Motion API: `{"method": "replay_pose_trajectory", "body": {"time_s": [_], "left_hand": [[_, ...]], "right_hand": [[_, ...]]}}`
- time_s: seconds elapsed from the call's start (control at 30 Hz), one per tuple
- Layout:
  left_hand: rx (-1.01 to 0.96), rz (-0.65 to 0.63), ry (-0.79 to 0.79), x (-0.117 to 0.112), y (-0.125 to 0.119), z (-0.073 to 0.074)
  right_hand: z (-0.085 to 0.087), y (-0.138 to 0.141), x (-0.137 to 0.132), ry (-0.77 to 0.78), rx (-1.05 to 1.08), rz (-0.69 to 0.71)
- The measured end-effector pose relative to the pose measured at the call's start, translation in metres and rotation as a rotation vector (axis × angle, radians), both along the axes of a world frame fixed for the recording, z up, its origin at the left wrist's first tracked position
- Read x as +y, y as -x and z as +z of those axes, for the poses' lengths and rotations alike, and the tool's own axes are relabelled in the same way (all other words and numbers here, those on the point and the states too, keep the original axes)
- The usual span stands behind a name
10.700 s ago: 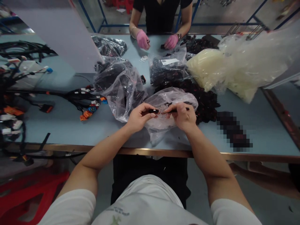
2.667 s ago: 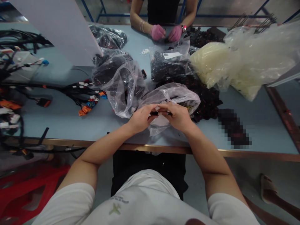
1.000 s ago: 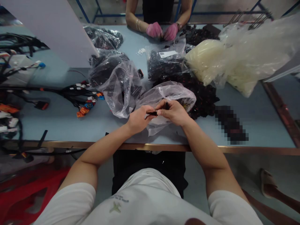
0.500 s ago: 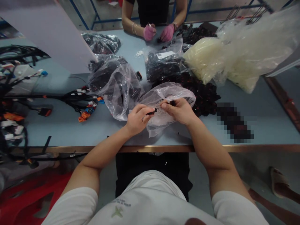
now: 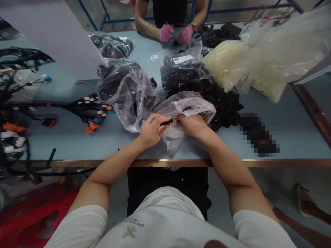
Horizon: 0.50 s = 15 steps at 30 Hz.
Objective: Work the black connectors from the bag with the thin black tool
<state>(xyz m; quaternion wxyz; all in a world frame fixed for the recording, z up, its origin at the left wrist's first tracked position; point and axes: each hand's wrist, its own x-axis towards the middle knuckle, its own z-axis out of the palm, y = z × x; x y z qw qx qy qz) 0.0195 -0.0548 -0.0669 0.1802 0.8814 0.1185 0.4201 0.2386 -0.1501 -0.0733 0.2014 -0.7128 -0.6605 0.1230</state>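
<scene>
The left hand pinches a small black connector above the metal table edge, while the right hand's fingers press into a clear plastic bag, their grip unclear.

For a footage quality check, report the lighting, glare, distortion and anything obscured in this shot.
Head view: dim, even light; soft glare on the clear plastic bag; wide-angle stretch exaggerates the left forearm; a pixelated block hides whatever lies on the blue-grey table.

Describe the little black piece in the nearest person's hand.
Find the pale blue table, then the clear plastic bag near its front edge. Above that bag, the thin black piece pokes out of the left hand, the only one held up there.
</scene>
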Motion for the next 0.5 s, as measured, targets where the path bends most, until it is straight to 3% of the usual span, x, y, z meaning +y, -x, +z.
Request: {"method": "replay_pose_trajectory", "body": {"time_s": [0.17, 0.33, 0.5], "left_hand": [[0.052, 0.027, 0.09, -0.001, 0.002, -0.005], [0.091, 0.05, 0.142, 0.001, 0.003, -0.009], [0.078, 0.034, 0.134, 0.0, 0.002, -0.007]], "right_hand": [[0.0, -0.002, 0.001, -0.043, 0.127, -0.072], [0.005, -0.008, 0.003, -0.195, 0.301, -0.034], [0.015, -0.003, -0.005, -0.216, 0.618, -0.071]]}}
